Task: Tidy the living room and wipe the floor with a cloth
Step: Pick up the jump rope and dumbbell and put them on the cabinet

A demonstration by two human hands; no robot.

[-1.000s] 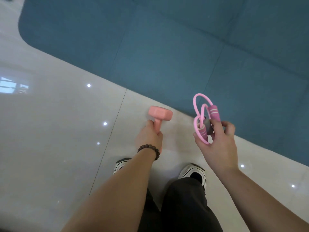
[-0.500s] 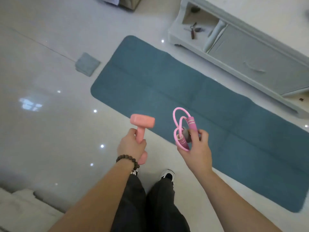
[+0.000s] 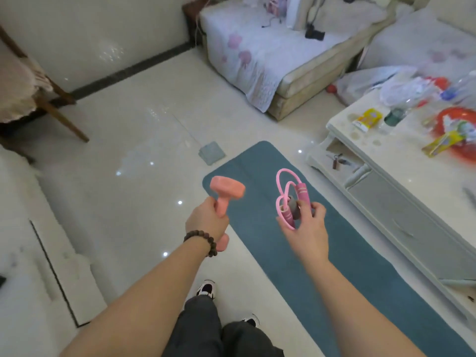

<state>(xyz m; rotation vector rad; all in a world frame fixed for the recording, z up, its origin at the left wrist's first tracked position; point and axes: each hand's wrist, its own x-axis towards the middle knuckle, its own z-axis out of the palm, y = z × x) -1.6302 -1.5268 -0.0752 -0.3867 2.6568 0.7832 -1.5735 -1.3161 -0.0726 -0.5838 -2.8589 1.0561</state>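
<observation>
While a pink dumbbell (image 3: 223, 197) is gripped by its bar in the left hand (image 3: 206, 221), fingers curled tight round it, a coiled pink skipping rope (image 3: 289, 199) is pinched in the right hand (image 3: 305, 229), both held above the floor near the middle of the frame. The rope is judged the weaker hold: its handles and loops are gathered only by fingertips, so a loop could be shaken loose and dropped onto the blue mat (image 3: 322, 253) or caught underfoot. The dumbbell, if let slip, could be expected to chip the glossy tile floor (image 3: 116, 202) or land near the shoes at the lower centre. A folded grey cloth (image 3: 211, 152) is seen lying on the floor just beyond the far end of the mat, above centre, untouched; wiping cannot be started until both hands are freed. The desk (image 3: 401, 155) at the right is crowded with packets and a red plate, so anything set down there carelessly could knock items off. A pale patch left of the cloth may be wet, though this cannot be told for certain, and footing there might be lost.
</observation>
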